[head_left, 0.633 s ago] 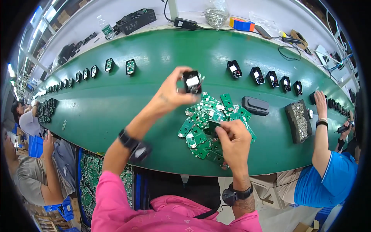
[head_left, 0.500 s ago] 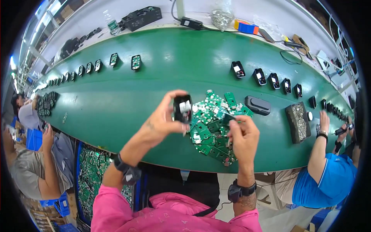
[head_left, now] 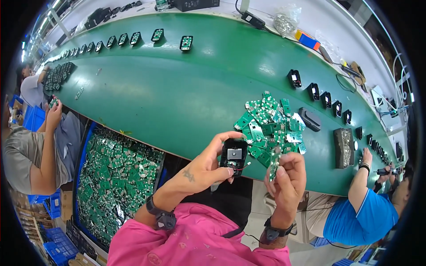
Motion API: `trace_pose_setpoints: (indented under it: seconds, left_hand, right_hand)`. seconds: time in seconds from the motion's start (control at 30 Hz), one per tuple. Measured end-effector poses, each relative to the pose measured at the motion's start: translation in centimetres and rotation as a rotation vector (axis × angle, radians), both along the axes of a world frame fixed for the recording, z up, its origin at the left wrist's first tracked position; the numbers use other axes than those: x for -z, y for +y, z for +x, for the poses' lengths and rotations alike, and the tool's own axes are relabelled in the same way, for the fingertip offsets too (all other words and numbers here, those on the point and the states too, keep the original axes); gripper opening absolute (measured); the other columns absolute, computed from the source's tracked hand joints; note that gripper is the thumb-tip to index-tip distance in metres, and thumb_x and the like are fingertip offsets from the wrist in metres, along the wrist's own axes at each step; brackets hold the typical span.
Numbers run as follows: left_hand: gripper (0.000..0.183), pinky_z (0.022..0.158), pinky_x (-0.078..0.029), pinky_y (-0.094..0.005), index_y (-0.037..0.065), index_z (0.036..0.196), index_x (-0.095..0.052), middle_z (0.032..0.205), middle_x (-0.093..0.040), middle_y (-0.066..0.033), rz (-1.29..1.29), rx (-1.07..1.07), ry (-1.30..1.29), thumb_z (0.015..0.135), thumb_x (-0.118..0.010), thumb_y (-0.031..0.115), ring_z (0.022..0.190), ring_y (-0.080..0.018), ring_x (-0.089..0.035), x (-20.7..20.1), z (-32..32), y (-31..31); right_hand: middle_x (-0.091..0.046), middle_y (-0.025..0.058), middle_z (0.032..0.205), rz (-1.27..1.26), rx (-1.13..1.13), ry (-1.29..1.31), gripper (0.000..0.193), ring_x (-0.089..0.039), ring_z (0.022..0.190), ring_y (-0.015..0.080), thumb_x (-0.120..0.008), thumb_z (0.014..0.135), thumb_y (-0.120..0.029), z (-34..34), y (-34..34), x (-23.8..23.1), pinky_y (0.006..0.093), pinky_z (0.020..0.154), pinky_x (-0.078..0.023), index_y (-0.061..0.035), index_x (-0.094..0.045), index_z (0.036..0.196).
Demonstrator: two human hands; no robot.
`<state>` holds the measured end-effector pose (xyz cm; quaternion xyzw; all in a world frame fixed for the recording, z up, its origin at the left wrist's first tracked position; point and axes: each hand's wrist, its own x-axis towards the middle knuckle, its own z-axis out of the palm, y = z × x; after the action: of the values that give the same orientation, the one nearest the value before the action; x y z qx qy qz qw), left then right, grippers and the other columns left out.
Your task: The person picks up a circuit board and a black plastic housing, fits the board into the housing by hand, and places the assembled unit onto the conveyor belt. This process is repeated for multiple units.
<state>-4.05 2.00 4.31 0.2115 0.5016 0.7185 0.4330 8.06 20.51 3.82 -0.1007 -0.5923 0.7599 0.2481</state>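
Observation:
My left hand (head_left: 208, 166) grips a black plastic housing (head_left: 234, 156), its open side facing me. Inside sits a square silvery metal block, and a thin red wire with a small white plug pokes out at the right. Between the thumb and fingers of my right hand (head_left: 288, 179) a green circuit board (head_left: 274, 163) is held upright, a little right of the housing and apart from it. Just beyond both hands a loose pile of green circuit boards (head_left: 266, 128) lies on the table. A closed dark case (head_left: 309, 119) rests beside the pile.
Black housings with boards (head_left: 186, 43) line the green table (head_left: 177, 88) at far left; others (head_left: 313, 91) stand at right. A dark block (head_left: 343, 148) lies near a co-worker in blue (head_left: 368, 213). A crate of boards (head_left: 117, 181) is at lower left, near another co-worker (head_left: 35, 155).
Both hands have come nearer to me, below the pile. The housing has turned so its inside shows, and the board is now lifted clear of the pile. The view has shifted.

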Motion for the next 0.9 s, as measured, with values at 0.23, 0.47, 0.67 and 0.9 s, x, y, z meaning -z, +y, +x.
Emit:
trace_pose_setpoints:
  seconds: [0.23, 0.47, 0.67, 0.9]
  left_hand:
    - [0.074, 0.062, -0.049, -0.0226, 0.012, 0.152, -0.024, 0.113, -0.052, -0.0076, 0.021, 0.061, 0.061, 0.087, -0.057, -0.004, 0.08, -0.0105, -0.06, 0.0, 1.0, -0.7]
    - [0.077, 0.077, -0.05, -0.0265, 0.009, 0.152, -0.025, 0.122, -0.05, -0.0076, 0.089, 0.096, 0.021, 0.085, -0.06, -0.004, 0.093, -0.0117, -0.058, -0.9, 1.9, -1.1]
    - [0.067, 0.066, -0.048, -0.0244, 0.012, 0.153, -0.028, 0.125, -0.05, -0.0097, -0.014, 0.176, 0.118, 0.092, -0.054, 0.004, 0.085, -0.0098, -0.058, -1.9, 2.2, -1.6]
    - [0.059, 0.055, -0.046, -0.0235, 0.012, 0.151, -0.03, 0.114, -0.057, -0.01, -0.21, 0.063, 0.21, 0.096, -0.05, 0.005, 0.075, -0.0103, -0.06, -1.9, 2.8, -1.1]
  right_hand:
    - [-0.055, -0.0027, 0.081, -0.021, -0.402, -0.16, 0.014, -0.044, 0.063, 0.002, -0.058, 0.099, -0.006, 0.6, 0.2, -2.2, 0.0184, 0.053, -0.033, -0.0002, -0.056, 0.112]
    - [-0.055, -0.0018, 0.081, 0.215, -0.534, -0.235, 0.011, -0.047, 0.063, 0.0029, -0.06, 0.094, 0.0, 0.5, 0.3, -2.1, 0.0184, 0.054, -0.036, -0.0015, -0.057, 0.105]
    - [-0.058, -0.0006, 0.081, 0.355, -0.379, -0.262, 0.018, -0.055, 0.071, 0.0065, -0.067, 0.088, 0.002, 0.2, -0.4, -3.0, 0.0215, 0.061, -0.044, -0.0017, -0.058, 0.103]
    - [-0.062, 0.0042, 0.078, 0.773, -0.182, -0.058, 0.022, -0.058, 0.07, 0.0076, -0.07, 0.081, 0.005, 0.8, -0.7, -2.9, 0.0214, 0.061, -0.045, 0.0009, -0.071, 0.102]
